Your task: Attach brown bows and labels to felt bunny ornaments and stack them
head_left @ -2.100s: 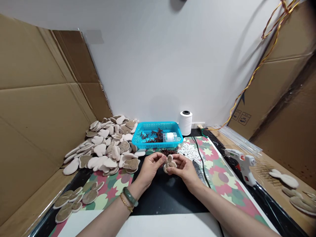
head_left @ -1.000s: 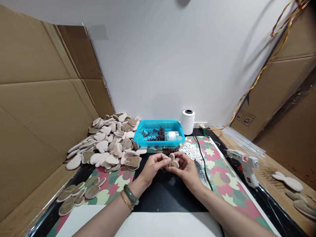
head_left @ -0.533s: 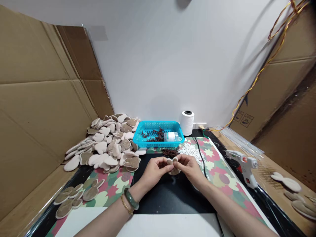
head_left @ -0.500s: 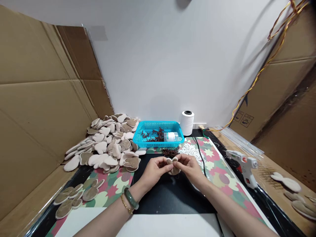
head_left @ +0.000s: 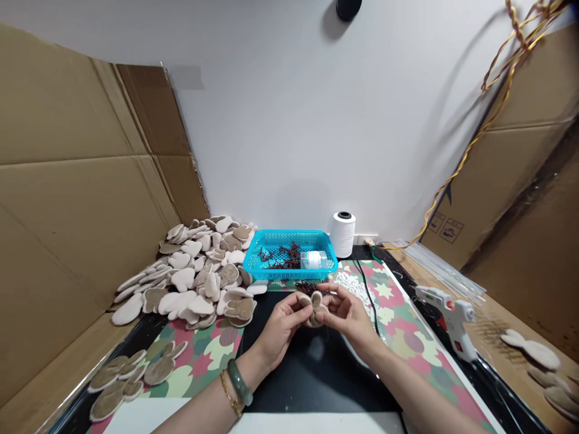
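Between my two hands is a small bunny-shaped fabric piece [head_left: 315,301], brown on the face toward me with pale edges, its two ears pointing up. My left hand [head_left: 286,322] pinches its left side between thumb and fingers. On the other side, my right hand [head_left: 347,317] grips it with the thumb across its front. The fingers cover much of the lower part. Just behind the hands lies a small heap of dark brown twiggy bits [head_left: 307,288], and a scatter of small white pieces [head_left: 355,286] is at the right.
A blue basket [head_left: 289,274] holds brown bits and a clear jar [head_left: 313,260]. Beside it stands a white thread spool [head_left: 343,235]. Many bunny-shaped pieces [head_left: 190,280] are piled at left. A glue gun [head_left: 452,316] rests at right, and a black cord [head_left: 368,289] crosses the mat.
The camera view has tipped upward a little. The bunny piece now shows its brown face and both ears more plainly, with the right fingers lifted and spread behind it.
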`<state>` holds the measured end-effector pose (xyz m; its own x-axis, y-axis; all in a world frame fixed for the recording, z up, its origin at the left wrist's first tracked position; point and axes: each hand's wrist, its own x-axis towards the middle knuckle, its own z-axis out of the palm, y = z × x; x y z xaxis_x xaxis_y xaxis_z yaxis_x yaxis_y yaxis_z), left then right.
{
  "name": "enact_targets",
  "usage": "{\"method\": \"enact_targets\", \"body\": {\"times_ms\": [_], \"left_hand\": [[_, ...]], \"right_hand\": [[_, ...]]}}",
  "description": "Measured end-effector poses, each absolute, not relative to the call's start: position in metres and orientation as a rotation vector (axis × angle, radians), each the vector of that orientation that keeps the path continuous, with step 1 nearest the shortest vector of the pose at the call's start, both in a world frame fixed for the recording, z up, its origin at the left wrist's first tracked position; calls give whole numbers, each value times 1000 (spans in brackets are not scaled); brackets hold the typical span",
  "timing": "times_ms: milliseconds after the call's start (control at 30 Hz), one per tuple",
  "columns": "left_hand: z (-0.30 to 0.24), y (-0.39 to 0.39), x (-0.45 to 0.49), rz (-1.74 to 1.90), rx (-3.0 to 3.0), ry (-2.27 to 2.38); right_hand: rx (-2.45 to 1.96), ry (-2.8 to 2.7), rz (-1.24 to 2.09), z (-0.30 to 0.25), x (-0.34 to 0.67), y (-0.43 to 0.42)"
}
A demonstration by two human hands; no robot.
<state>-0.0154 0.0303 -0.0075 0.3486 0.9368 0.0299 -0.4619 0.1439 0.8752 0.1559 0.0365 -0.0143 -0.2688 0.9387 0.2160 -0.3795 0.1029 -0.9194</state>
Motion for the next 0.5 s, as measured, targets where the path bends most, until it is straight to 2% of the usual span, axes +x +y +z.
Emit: {"method": "enact_targets", "body": {"times_ms": [367,500], "left_hand": [[-10,37,-20,1154,1189,940],[-11,32,-12,1218,966,845]], "right_hand": [[-918,-1470,1102,-24,147,28],[-771,-1394,1206,-21,141,23]]}}
